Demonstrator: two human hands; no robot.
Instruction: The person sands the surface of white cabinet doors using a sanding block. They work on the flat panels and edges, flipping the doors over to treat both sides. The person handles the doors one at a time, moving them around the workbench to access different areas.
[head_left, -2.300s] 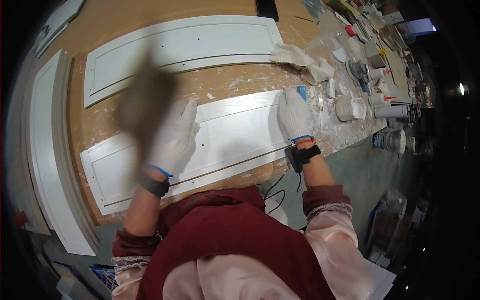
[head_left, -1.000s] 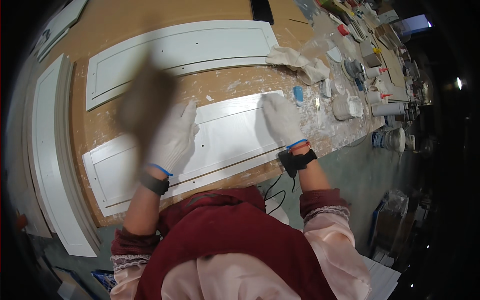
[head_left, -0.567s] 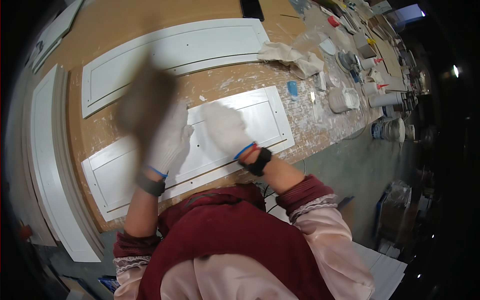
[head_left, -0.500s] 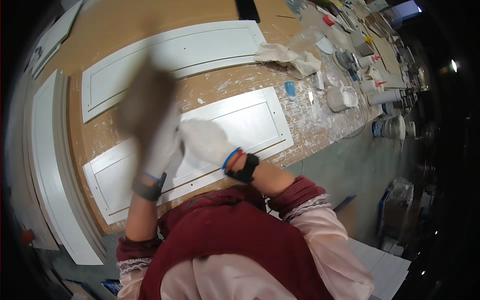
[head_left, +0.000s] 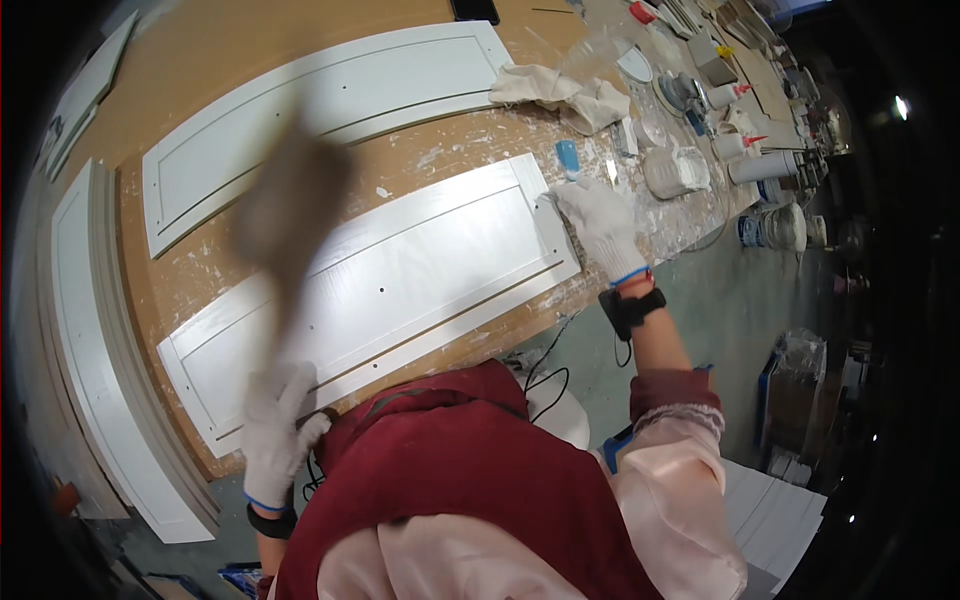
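Observation:
A white framed panel (head_left: 420, 255) with a recessed middle and small dark holes lies on the paint-spattered brown table in front of me. My left hand (head_left: 277, 430), in a white knitted glove, is at its near left corner with the thumb and fingers apart, the fingers over the near edge. At the opposite end, my right hand (head_left: 603, 225), gloved alike, reaches its fingers onto the panel's right edge; its fingers look stretched out. Beyond lies a second white panel (head_left: 320, 120), with no hand on it. A dark blurred smudge covers part of both panels.
More white panels (head_left: 95, 330) are stacked at the left. A crumpled cream cloth (head_left: 560, 95), a small blue block (head_left: 567, 155), a white tub (head_left: 676, 172) and bottles with red tips (head_left: 738, 145) occupy the right side. A black phone (head_left: 475, 10) lies at the far edge.
My hands were together over the middle of the near panel. They have parted: the left came back to the near left corner, the right went out to the right end. The panel seems unmoved.

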